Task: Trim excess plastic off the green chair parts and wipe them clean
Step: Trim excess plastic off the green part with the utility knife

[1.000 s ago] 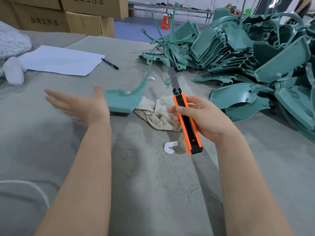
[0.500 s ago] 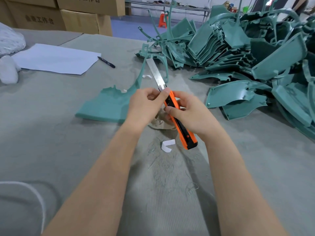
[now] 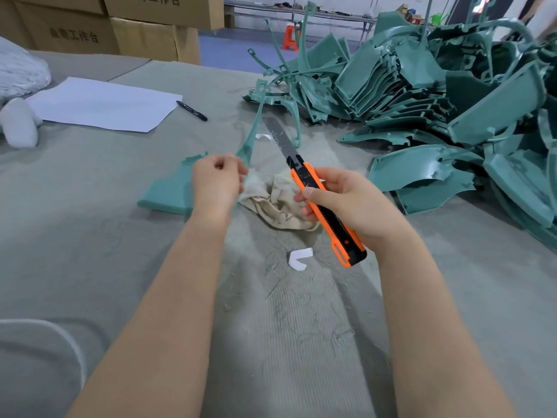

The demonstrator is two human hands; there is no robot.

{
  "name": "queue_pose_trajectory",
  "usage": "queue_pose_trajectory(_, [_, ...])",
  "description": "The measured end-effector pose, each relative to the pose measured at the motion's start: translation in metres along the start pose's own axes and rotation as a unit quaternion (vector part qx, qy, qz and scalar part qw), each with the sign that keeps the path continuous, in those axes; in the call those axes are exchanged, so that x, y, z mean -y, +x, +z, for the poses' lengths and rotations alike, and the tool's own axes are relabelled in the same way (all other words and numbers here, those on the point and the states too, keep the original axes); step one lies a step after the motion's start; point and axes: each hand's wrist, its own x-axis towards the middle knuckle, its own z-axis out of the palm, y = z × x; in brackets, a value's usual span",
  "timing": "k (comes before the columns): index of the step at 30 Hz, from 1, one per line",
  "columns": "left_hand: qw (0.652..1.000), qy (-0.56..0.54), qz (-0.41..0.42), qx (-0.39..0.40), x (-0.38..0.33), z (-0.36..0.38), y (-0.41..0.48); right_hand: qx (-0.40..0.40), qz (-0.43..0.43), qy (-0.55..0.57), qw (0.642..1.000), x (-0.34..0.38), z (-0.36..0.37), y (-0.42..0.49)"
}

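1. A green chair part (image 3: 168,193) lies flat on the grey work table (image 3: 90,251), touching a crumpled rag (image 3: 280,206).
2. The right hand (image 3: 352,203) clamps an orange utility knife (image 3: 327,212), its blade run far out. The left hand (image 3: 215,182) hovers over the part, fingers curled; whether they pinch anything cannot be told.
3. The step looks like readying the knife. Next, the left hand must steady the part for trimming.

One head-worn wide-angle camera faces forward and down along both forearms, close on the left hand (image 3: 215,182) and the right hand (image 3: 349,203) gripping the utility knife (image 3: 327,215), with the grey table (image 3: 90,251) filling the foreground and the heaped green chair parts (image 3: 437,95) farther right
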Motion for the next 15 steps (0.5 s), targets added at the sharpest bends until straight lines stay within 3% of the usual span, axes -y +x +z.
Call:
queue_pose_trajectory(2, [0.995, -0.087, -0.037, -0.037, -0.001, -0.005, 0.005, 0.001, 0.006, 0.012, 1.000, 0.000, -0.001, -0.001])
queue_pose_trajectory(5, [0.998, -0.034, -0.023, -0.041, -0.001, -0.005, 0.004, 0.004, 0.012, 0.023, 1.000, 0.001, -0.001, -0.002])
queue_pose_trajectory(11, [0.989, -0.012, -0.008, 0.151, -0.007, 0.008, -0.014, 0.032, 0.023, 0.033, 0.999, 0.004, 0.001, -0.005])
queue_pose_trajectory(15, [0.997, -0.036, 0.000, 0.070, -0.006, 0.011, -0.012, 0.082, 0.034, 0.020, 0.996, 0.007, -0.001, -0.008])
